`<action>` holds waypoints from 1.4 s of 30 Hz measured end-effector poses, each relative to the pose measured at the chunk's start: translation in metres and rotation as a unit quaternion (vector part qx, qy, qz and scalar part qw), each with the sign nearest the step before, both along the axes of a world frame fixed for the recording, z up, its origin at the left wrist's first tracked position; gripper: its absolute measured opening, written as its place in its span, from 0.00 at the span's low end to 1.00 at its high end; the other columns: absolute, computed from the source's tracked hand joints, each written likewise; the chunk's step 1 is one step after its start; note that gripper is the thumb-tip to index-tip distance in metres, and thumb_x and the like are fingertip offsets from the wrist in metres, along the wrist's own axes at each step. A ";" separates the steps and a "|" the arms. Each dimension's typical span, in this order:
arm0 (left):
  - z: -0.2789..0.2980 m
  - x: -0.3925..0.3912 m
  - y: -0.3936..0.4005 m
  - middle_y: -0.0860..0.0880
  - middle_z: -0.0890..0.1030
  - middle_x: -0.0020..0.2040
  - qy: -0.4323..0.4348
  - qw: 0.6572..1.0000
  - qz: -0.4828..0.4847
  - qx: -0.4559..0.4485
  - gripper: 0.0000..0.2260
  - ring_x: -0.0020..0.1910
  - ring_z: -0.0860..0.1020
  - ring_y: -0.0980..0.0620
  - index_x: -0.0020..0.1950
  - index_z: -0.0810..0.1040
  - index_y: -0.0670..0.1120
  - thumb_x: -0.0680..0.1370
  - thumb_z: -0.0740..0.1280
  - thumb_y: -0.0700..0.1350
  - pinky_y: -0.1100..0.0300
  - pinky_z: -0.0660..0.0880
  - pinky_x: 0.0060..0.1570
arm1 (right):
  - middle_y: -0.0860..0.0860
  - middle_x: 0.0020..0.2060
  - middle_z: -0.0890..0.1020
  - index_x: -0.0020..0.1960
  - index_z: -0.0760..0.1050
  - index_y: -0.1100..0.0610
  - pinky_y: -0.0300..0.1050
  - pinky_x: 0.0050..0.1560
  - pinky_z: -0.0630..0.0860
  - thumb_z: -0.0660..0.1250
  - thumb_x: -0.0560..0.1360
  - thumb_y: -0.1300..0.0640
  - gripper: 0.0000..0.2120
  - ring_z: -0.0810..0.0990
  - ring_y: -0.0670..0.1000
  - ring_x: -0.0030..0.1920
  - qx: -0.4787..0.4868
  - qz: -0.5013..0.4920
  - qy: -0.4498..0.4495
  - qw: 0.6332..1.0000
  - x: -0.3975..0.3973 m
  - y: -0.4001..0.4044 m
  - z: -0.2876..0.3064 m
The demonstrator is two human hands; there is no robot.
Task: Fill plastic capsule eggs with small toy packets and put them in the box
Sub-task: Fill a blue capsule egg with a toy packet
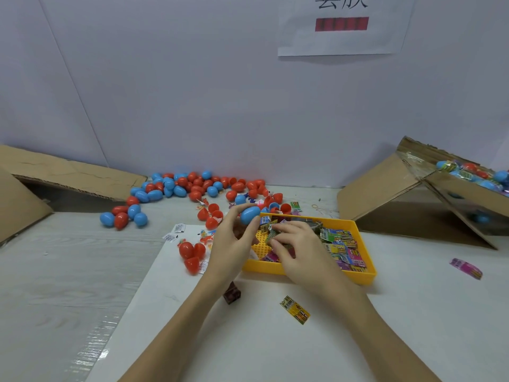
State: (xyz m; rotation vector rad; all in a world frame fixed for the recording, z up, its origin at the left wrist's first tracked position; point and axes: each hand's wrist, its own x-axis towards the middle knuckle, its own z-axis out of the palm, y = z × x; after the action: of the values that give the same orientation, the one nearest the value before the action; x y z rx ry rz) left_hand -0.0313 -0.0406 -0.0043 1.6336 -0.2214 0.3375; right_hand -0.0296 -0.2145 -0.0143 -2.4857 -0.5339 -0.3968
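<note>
Up top, blue egg [249, 214] pinched by left hand [230, 244] fingers, right hand [297, 250] fingers on packet [271, 235]

A white paper sign [344, 37] is hanging on the wall, a flattened cardboard sheet [68, 172] is leaning at the bench's [55, 271] far left

Blue egg [249, 215] and packets [341, 245] under hands [296, 250]

The paper sign [344, 26] on the wall is cut off at the top. The box [451, 194] runs off the right edge. The right hand [297, 249] hides some toy packets [341, 244].
</note>
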 end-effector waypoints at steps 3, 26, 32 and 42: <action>0.003 0.000 -0.002 0.47 0.81 0.41 0.020 1.000 0.008 -0.019 0.14 0.38 0.80 0.55 0.61 0.79 0.47 0.81 0.64 0.54 0.65 0.78 0.39 | 0.46 0.67 0.81 0.63 0.84 0.53 0.48 0.76 0.64 0.61 0.85 0.50 0.16 0.69 0.48 0.73 -0.048 0.001 -0.018 0.999 0.001 0.001 -0.002; 0.001 -0.006 -0.005 0.54 0.78 0.55 -0.078 0.983 0.032 0.166 0.14 0.53 0.79 0.56 0.56 0.84 0.51 0.74 0.75 0.55 0.60 0.81 0.49 | 0.42 0.41 0.88 0.58 0.80 0.48 0.38 0.49 0.83 0.73 0.78 0.54 0.09 0.86 0.40 0.46 0.284 -0.017 0.086 0.955 -0.009 -0.006 0.016; 0.002 -0.005 -0.002 0.52 0.80 0.52 -0.057 0.988 0.058 0.133 0.04 0.55 0.79 0.53 0.52 0.85 0.49 0.78 0.73 0.47 0.56 0.80 0.52 | 0.42 0.40 0.86 0.54 0.81 0.45 0.33 0.46 0.81 0.75 0.77 0.54 0.08 0.85 0.39 0.46 0.267 -0.012 0.080 0.960 -0.009 -0.004 0.015; 0.006 -0.009 -0.003 0.51 0.79 0.52 -0.060 0.985 0.054 0.155 0.06 0.55 0.78 0.52 0.50 0.85 0.48 0.76 0.75 0.48 0.51 0.79 0.54 | 0.43 0.41 0.84 0.56 0.82 0.47 0.38 0.43 0.82 0.73 0.79 0.54 0.07 0.83 0.44 0.44 0.208 -0.002 0.064 0.976 -0.009 -0.004 0.018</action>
State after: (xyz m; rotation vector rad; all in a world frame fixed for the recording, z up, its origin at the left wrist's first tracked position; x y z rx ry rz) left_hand -0.0400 -0.0437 0.0016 1.9392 -0.2880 0.5056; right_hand -0.0385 -0.2189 0.0035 -2.0900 -0.3508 -0.3111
